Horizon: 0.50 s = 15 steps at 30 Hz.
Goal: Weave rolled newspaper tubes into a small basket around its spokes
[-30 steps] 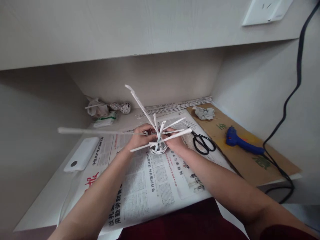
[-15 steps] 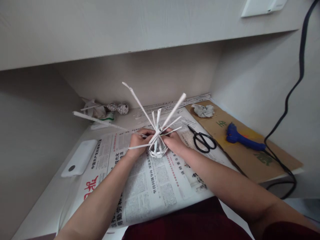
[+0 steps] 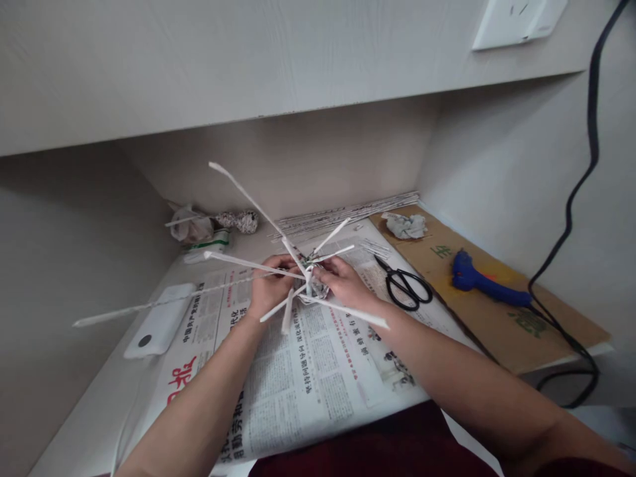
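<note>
Both bare hands hold a small rounded form woven from rolled white paper strips (image 3: 318,286), low above the middle of the counter (image 3: 84,417). The left hand (image 3: 271,286) is curled closed on its left side; the right hand (image 3: 345,283) grips the right side between thumb and fingers, its fingertips partly hidden. Loose strip ends fan outward – one long one crosses above a white rounded-corner device with a dark dot (image 3: 161,321).

Beneath lies a printed Chinese newspaper sheet (image 3: 278,397). A large red character reads 报; among the black headlines, 坚持问题导向 and 用勤劳和 can be made out, while the finer columns are too small.

Right of the right hand sit black-handled scissors (image 3: 389,271), open slightly if at all – hard to tell. Beyond, a blue glue gun with a black cord (image 3: 489,287) rests on brown cardboard (image 3: 477,324) lettered in green, one character reading 生. Thin rolled-paper sticks (image 3: 348,215) lie along the back wall.
</note>
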Motion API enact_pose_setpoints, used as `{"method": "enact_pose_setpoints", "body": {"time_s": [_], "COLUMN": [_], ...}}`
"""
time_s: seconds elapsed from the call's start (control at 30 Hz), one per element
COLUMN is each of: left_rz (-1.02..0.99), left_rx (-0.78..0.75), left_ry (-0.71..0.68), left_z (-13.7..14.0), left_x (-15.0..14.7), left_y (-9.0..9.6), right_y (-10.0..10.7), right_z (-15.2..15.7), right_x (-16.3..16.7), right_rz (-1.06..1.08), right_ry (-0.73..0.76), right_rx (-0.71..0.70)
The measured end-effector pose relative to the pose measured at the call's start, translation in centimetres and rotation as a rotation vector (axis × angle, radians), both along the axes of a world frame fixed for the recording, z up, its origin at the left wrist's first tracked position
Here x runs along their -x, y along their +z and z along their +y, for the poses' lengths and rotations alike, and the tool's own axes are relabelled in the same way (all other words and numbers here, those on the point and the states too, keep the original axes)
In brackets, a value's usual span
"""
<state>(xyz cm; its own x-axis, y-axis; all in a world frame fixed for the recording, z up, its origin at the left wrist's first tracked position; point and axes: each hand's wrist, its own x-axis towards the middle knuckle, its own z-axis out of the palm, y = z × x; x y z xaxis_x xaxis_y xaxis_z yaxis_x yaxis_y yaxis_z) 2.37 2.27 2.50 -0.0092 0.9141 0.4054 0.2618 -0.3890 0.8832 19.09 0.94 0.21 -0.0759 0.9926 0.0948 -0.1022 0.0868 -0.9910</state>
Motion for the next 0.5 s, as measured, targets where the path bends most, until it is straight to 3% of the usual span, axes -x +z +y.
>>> {"method": "enact_pose_setpoints", "body": {"time_s": [0.23, 0.5], "left_rz": [0.191, 0.207], "left_rx": [-0.19, -0.175], "left_ry": [0.014, -0.039], "left_z": [0.7, 0.2], "left_x": [0.4, 0.2], "left_y": [-1.7, -1.5], "right_y": [-0.5, -0.2], "right_z": [-0.3, -0.5], "right_x": [0.5, 0.6], "right_rz": [-0.017, -0.033], "right_ry": [-0.138, -0.143], "right_rx": [-0.089, -0.093]}}
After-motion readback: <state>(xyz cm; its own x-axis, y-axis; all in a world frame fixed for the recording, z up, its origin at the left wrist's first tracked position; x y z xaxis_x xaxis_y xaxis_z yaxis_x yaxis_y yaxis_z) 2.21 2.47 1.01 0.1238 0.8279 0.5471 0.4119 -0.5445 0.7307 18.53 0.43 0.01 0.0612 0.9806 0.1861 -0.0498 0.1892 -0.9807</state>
